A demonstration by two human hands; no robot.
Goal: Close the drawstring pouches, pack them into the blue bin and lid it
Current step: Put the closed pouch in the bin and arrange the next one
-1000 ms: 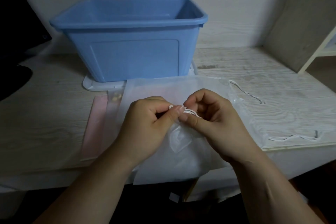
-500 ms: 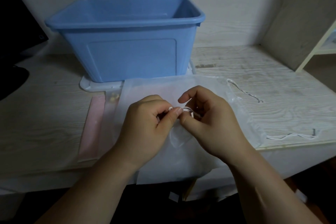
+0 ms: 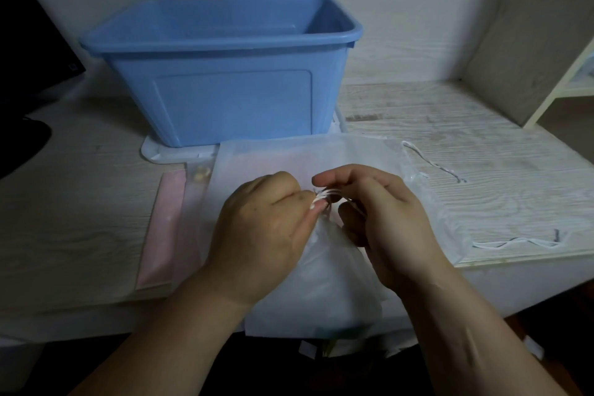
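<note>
A translucent white drawstring pouch (image 3: 324, 283) lies gathered at the table's front edge. My left hand (image 3: 260, 235) pinches its bunched neck and white cord (image 3: 326, 194). My right hand (image 3: 379, 222) grips the same cord loops from the right, thumb and fingers curled round them. Beneath lies another flat white pouch (image 3: 321, 151), its cords (image 3: 430, 164) trailing to the right. The open blue bin (image 3: 225, 93) stands behind, on its white lid (image 3: 154, 151).
A pink flat pouch (image 3: 160, 228) lies at the left, partly under the white ones. A loose white cord (image 3: 517, 243) rests near the table's right front edge. A dark monitor (image 3: 29, 42) is at the far left, a shelf unit (image 3: 565, 74) at the right.
Both hands stay at the pouch neck; the right hand's fingers have shifted and pulled the cord loops up and taut. The neck looks more gathered.
</note>
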